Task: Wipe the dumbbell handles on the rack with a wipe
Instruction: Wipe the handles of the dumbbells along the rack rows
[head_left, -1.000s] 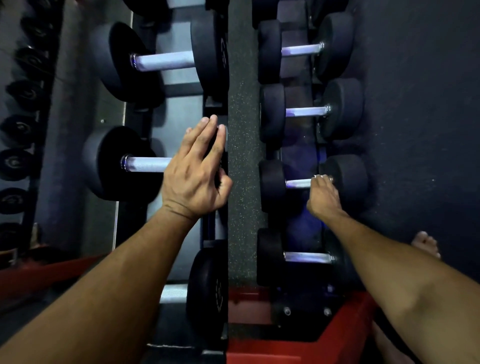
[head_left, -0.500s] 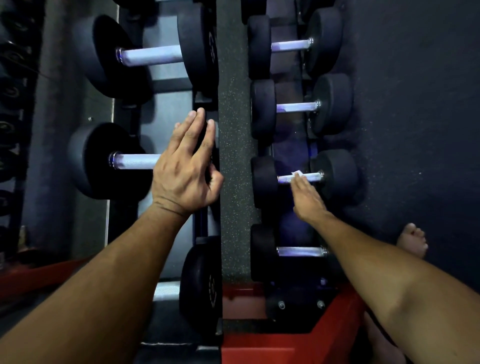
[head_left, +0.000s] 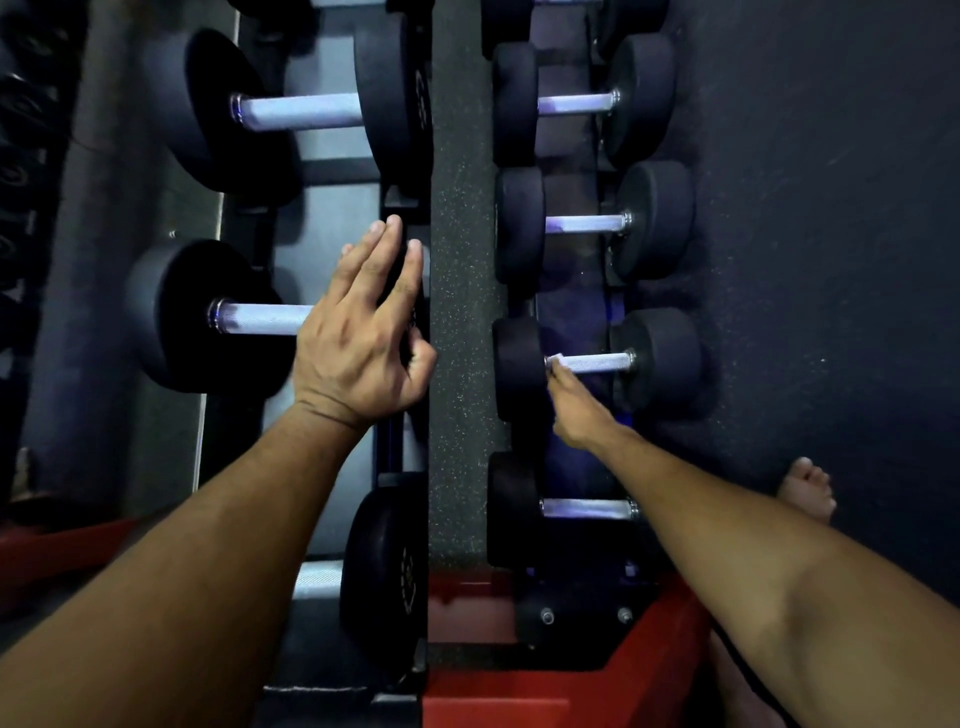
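Note:
Black dumbbells with silver handles lie in two rows on a rack, seen from above. My right hand reaches down to the third small dumbbell in the right row and pinches a small white wipe against the left end of its handle. My left hand rests with straight fingers on the inner head of a big dumbbell in the left row, covering the right part of its handle.
A speckled dark strip runs between the two rows. More dumbbells lie above and below in the right row, and above in the left. The red rack base is at the bottom. My bare foot stands on dark floor at right.
My right hand has slid the wipe leftward along the handle, from its right end to its left end. My left hand has stayed on the big dumbbell's head.

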